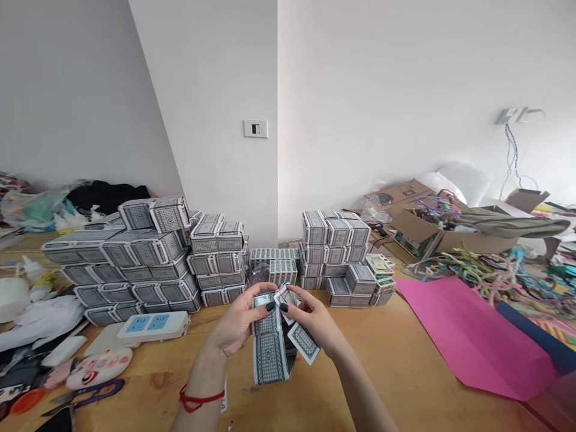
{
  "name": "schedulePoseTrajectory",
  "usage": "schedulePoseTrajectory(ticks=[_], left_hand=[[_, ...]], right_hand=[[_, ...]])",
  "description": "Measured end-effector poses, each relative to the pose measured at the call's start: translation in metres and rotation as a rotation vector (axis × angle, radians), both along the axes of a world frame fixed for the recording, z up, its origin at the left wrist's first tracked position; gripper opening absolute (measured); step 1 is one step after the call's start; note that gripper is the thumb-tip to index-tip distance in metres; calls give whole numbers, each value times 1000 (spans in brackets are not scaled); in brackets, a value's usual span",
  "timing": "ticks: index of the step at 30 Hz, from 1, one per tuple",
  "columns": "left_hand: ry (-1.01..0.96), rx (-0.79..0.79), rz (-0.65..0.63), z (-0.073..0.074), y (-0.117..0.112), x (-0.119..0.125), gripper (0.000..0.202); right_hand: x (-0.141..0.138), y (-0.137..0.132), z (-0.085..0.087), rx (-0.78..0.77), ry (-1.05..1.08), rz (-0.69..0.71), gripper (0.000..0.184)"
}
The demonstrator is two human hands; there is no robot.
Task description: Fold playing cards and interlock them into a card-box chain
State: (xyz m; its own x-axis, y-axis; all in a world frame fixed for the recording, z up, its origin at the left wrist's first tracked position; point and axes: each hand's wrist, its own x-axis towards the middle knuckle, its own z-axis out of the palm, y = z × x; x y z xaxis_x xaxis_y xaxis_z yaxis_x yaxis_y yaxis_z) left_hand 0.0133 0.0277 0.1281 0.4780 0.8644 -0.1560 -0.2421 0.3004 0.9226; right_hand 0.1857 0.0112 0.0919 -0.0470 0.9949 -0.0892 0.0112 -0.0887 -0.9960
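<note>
My left hand is closed around the upper end of a box folded from playing cards, with grey patterned backs facing me. The box's right side is partly open and dark inside. Between the thumb and fingers of my right hand are playing cards, touching the top of the box. Another playing card sticks out at a slant below my right fingers; whether it is attached to the box I cannot tell. Behind my hands stand stacked boxes of playing cards on the left and a smaller stack on the right.
Green-backed card packs stand at the wall. At left lie a white power strip, a white mouse and purple-handled snips. A pink sheet, tangled colored pipe cleaners and a cardboard box are at right.
</note>
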Motion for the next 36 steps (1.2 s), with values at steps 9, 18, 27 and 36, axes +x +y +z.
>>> schedulePoseTrajectory(ticks=[9, 18, 27, 36], left_hand=[[63, 9, 48, 3, -2, 4, 35], [154, 59, 129, 6, -3, 2, 35], [251, 210, 240, 6, -5, 5, 28], [174, 205, 188, 8, -6, 4, 28]], right_hand=[[2, 0, 2, 12, -15, 5, 61], [-3, -4, 8, 30, -56, 52, 57], [-16, 0, -5, 44, -27, 67, 53], [-15, 1, -4, 137, -41, -45, 57]])
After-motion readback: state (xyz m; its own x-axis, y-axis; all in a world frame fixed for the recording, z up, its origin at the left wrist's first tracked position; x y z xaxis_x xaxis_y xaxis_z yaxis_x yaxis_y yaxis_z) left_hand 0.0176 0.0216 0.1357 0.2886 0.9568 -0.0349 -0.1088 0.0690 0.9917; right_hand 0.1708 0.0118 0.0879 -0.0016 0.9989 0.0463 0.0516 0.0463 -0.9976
